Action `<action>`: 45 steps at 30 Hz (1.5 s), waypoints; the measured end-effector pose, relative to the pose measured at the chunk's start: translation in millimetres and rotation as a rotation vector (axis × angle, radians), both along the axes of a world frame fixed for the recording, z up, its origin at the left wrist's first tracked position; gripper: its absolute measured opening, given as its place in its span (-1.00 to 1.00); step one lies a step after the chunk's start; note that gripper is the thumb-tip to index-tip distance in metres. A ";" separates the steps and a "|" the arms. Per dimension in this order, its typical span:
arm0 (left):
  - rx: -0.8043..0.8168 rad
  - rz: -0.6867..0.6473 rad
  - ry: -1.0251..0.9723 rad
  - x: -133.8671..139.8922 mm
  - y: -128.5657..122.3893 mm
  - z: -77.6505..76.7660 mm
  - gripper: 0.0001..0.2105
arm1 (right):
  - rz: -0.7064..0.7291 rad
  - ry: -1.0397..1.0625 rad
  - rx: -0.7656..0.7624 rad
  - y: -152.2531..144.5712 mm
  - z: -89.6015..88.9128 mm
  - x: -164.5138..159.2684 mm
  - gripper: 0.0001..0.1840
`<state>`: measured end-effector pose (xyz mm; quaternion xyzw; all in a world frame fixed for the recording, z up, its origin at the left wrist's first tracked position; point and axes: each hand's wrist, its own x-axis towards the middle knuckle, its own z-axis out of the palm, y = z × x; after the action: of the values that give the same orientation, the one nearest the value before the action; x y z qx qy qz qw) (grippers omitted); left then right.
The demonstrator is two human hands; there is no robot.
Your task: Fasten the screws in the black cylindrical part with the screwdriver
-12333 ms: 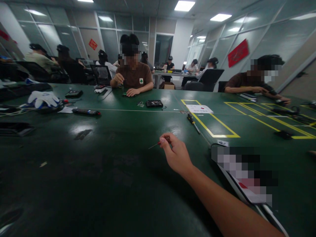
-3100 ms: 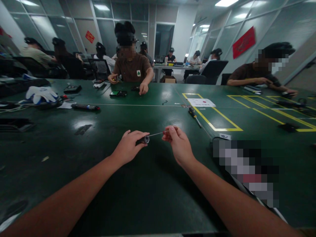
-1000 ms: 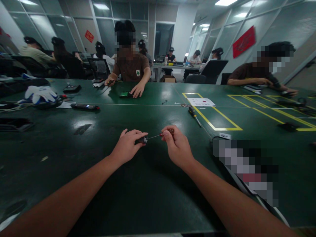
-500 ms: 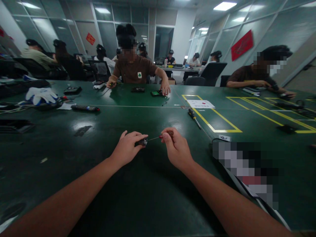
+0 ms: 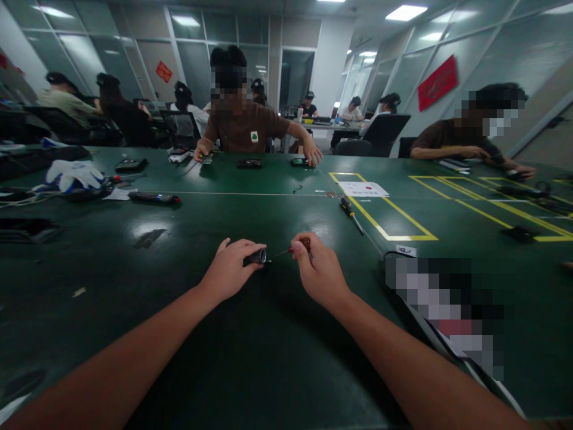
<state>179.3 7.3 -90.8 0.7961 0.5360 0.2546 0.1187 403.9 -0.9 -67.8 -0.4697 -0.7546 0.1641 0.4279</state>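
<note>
My left hand (image 5: pixel 233 267) is closed around a short dark cylinder (image 5: pixel 256 257), whose hollow open end faces right. Just below that rim shows a small dark piece with a shiny tip (image 5: pixel 267 261), too small to name. My right hand (image 5: pixel 319 266) grips a screwdriver (image 5: pixel 304 245) by its reddish-brown handle. Its thin shaft points left at the cylinder, and the tip is a little apart from the opening. Both hands are just above the green table (image 5: pixel 250 364), near the middle of the view.
A black-and-yellow screwdriver (image 5: pixel 353 215) lies beyond my right hand, near a yellow taped outline (image 5: pixel 409 222). A dark cylindrical tool (image 5: pixel 154 197) and white gloves (image 5: pixel 74 174) lie at left. A black-edged, blurred-out item (image 5: pixel 421 310) lies right. A co-worker (image 5: pixel 244 125) handles parts opposite.
The screwdriver tip, earlier at the cylinder's end, is now slightly away from it. The cylinder's opening now looks hollow, with the small piece below it. Opposite, the co-worker's hand and a device shifted right.
</note>
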 end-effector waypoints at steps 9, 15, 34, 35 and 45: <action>0.006 0.071 -0.080 0.2 0.3 4.5 -0.56 | -0.025 0.057 -0.012 0.1 -0.4 0.6 -0.79; 0.033 0.053 -0.057 -3.0 -2.1 14.1 -0.72 | -0.029 0.057 -0.019 -0.4 0.6 0.9 -0.78; -0.096 -0.062 0.231 5.7 11.7 -5.8 -0.76 | 0.000 0.087 -0.025 0.2 -3.0 0.3 -0.80; -0.104 -0.048 0.204 5.8 12.0 -5.0 -0.78 | -0.001 0.088 -0.026 0.3 -3.2 0.4 -0.80; -0.084 0.106 -0.214 -20.4 16.3 2.3 -0.80 | 0.014 0.093 -0.045 0.1 -1.4 1.4 -0.78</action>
<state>158.8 23.6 -88.5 0.7292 0.5718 0.3215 0.1949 405.3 -0.7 -69.2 -0.4657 -0.7334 0.2056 0.4504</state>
